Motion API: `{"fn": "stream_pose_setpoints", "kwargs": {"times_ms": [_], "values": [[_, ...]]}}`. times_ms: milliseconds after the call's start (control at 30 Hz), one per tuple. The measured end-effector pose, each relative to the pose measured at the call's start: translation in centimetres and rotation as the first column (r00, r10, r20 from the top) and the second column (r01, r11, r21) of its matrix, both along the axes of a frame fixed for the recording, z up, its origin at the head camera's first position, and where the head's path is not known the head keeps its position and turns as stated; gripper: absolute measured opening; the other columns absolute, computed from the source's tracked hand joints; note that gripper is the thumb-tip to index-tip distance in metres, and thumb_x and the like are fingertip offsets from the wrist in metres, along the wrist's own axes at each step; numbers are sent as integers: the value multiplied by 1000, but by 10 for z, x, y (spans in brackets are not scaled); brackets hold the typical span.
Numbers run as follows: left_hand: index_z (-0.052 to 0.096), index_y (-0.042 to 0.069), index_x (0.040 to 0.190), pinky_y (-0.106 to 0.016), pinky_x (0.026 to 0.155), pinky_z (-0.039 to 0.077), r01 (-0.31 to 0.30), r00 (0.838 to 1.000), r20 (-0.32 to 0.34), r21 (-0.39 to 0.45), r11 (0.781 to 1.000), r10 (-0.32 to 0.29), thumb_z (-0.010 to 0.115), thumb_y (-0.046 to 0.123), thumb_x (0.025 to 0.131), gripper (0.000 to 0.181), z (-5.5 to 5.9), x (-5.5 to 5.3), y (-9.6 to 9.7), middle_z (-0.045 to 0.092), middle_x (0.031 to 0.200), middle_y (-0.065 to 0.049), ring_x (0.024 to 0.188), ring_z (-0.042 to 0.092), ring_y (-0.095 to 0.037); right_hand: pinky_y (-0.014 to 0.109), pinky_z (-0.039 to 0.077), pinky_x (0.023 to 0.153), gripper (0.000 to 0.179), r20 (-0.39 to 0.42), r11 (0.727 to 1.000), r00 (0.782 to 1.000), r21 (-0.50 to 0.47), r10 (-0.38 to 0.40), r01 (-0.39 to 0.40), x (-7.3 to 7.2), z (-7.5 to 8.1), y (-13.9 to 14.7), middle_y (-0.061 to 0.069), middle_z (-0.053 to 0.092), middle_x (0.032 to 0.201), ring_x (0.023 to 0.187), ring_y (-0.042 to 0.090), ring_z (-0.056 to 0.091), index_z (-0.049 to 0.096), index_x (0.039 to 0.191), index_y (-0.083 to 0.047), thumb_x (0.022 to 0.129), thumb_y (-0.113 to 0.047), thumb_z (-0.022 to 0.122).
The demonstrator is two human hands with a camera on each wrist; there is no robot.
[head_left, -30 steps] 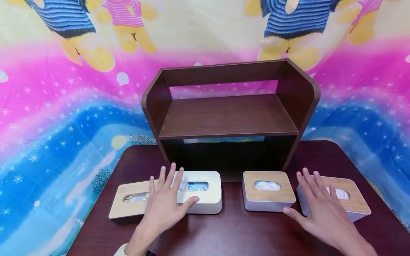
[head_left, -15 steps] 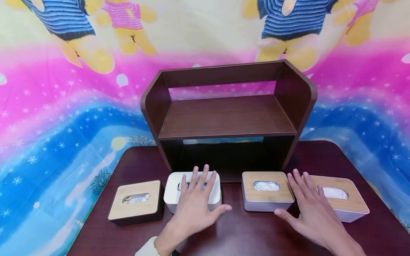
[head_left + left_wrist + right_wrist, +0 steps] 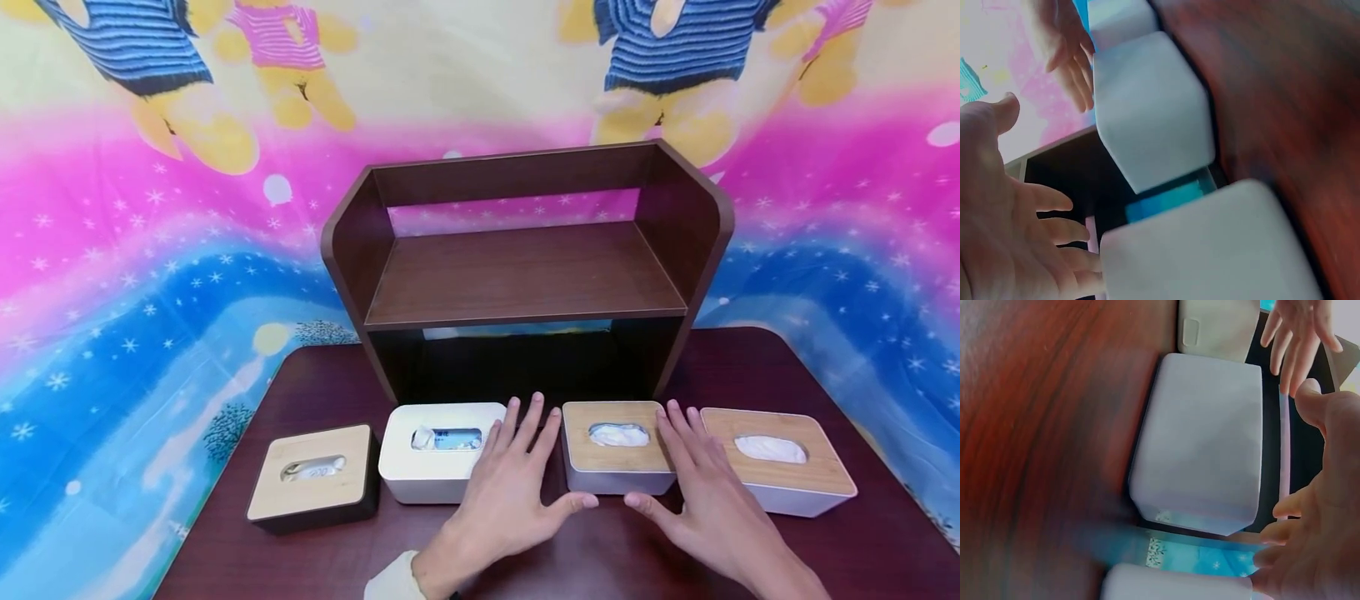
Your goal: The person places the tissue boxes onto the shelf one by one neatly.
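My left hand [image 3: 513, 496], fingers straight and spread, hovers over the right end of a white tissue box [image 3: 427, 475], reaching toward the gap beside it. Just right of that gap sits a white tissue box with a wooden lid [image 3: 585, 454]. My right hand [image 3: 716, 512] is spread above this box's right edge, its thumb pointing left. A second wood-lidded white tissue box [image 3: 806, 458] lies to its right, partly behind the hand. In the right wrist view the right hand [image 3: 1316, 537] holds nothing; the left wrist view shows the left hand [image 3: 1016, 237] likewise holding nothing.
At the far left is a black tissue box with a light wooden lid [image 3: 315, 475]. A dark brown two-tier shelf [image 3: 525, 275] stands behind the row on the dark red-brown table [image 3: 570, 558]. A colourful printed cloth [image 3: 150, 275] hangs behind.
The left hand has moved right, from between the black and white boxes to the white box's right end. My right hand has shifted left toward the middle wood-lidded box. The boxes stay in place.
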State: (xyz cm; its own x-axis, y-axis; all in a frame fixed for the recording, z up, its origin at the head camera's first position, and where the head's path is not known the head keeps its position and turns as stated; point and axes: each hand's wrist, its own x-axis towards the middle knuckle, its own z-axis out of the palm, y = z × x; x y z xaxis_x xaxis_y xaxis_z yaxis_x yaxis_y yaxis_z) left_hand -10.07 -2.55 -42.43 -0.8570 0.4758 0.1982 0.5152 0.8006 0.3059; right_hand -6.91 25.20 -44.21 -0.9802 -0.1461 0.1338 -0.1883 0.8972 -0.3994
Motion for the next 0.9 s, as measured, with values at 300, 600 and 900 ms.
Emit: {"fn": "stream_pose_setpoints", "kwargs": {"times_ms": [300,600,900], "values": [[30,14,171,-52,124,45,10,996,84,157,988,-23,61,69,100,95,-8,1,17,25,179,-10,164,31,-37,82,37,111,115,45,994,997,-85,-67,71,1,-3,-8,28,18,177,161,53,24,9,174,-13,94,-63,74],[31,6,169,-51,121,49,-61,985,175,386,921,-8,67,54,103,90,-22,0,30,34,175,-17,155,47,-33,78,38,113,111,94,979,989,-157,-118,131,2,-11,-6,33,17,175,154,60,32,6,173,-5,99,-51,75],[38,-1,164,-43,113,55,-116,972,234,567,816,-25,72,40,104,81,-38,-2,36,44,168,-22,152,50,-32,75,47,105,91,-26,962,978,-189,-206,198,4,-22,-6,42,43,158,140,61,50,27,166,8,100,-28,79]]}}
